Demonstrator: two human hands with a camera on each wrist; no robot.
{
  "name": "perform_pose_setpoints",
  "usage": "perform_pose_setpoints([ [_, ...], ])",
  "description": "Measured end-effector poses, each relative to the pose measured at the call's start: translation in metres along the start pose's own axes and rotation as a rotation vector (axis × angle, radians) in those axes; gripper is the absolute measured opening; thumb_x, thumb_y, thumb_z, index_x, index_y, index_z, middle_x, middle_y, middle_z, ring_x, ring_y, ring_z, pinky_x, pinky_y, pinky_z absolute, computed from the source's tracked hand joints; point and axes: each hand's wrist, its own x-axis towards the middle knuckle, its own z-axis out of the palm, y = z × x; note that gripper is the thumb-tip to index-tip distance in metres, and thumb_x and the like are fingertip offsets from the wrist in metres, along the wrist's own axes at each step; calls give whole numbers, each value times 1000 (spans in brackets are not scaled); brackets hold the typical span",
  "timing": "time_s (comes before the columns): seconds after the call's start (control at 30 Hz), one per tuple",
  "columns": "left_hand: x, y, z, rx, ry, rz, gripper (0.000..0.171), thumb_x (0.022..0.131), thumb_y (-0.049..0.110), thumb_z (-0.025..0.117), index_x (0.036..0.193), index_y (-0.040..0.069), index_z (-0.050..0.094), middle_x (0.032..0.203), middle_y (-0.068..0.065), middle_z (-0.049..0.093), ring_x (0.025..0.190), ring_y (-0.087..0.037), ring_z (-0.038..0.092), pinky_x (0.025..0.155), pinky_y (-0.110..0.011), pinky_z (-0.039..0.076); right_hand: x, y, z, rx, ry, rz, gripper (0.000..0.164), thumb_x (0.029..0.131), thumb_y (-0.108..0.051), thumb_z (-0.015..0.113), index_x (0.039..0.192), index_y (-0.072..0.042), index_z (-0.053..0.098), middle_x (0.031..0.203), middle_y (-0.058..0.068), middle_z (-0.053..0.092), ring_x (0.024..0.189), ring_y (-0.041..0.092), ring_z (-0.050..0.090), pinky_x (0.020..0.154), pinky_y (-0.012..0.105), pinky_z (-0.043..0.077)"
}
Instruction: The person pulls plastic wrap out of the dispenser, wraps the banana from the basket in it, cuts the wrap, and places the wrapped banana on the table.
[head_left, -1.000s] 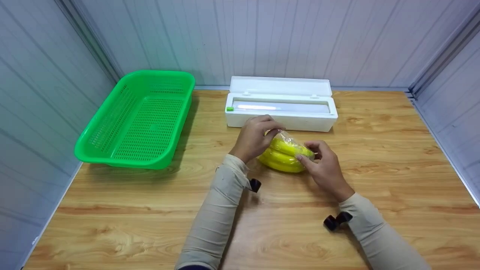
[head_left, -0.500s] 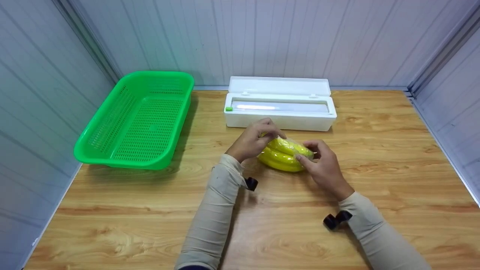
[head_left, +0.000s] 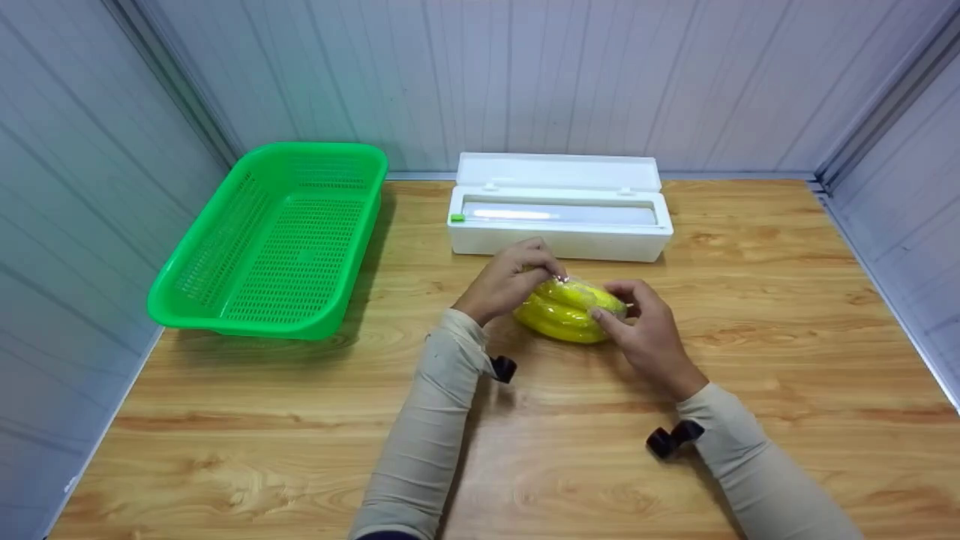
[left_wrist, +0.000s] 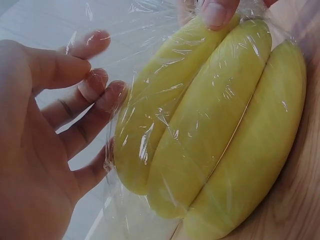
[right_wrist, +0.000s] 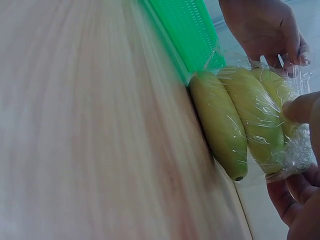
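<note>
A bunch of yellow bananas (head_left: pixel 566 319) lies on the table, covered by clear plastic wrap (left_wrist: pixel 165 120). My right hand (head_left: pixel 649 334) grips the stem end, its thumb (right_wrist: pixel 300 107) on top of one banana and the other fingers curled beneath. On the far left side of the bunch, my left hand (head_left: pixel 514 277) pinches the loose film between thumb and fingertips. In the left wrist view the fingers (left_wrist: pixel 92 115) of that hand lie against the wrap beside the nearest banana. Behind the bananas stands a white wrap dispenser box (head_left: pixel 562 244), lid up, with a roll inside.
A green plastic basket (head_left: pixel 337 319) with slotted walls stands at the back left. The wooden table (head_left: pixel 262 450) meets panelled walls (head_left: pixel 570 82) at the back and both sides. A small green slider (head_left: pixel 457 217) sits at the left end of the dispenser's front rim.
My left hand has come down slightly toward the bananas, and the film it had lifted now lies lower over them. My right hand keeps its hold on the stem end.
</note>
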Motion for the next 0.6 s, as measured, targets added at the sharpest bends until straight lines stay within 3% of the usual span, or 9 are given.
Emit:
perform_pose_setpoints([
  [0.27,0,8,1,112,4,-80,22,98,10,53,92,11,75,97,3,63,96,-12,58,90,-30,48,0,2,0,-9,-2,-14,33,90,0,73,118,9,58,114,16,61,94,27,60,79,29,55],
  [0.43,0,14,4,205,12,-131,32,100,38,58,86,14,74,91,4,62,89,-12,58,86,-36,50,0,1,0,-19,-5,-16,32,90,-1,73,118,9,59,114,17,61,95,29,60,78,27,54],
  [0.6,2,21,7,302,2,-199,36,88,53,72,80,18,72,88,6,60,82,-13,57,77,-30,49,1,1,-1,-18,-4,-22,31,90,0,73,117,8,60,113,16,61,94,28,60,78,27,54],
])
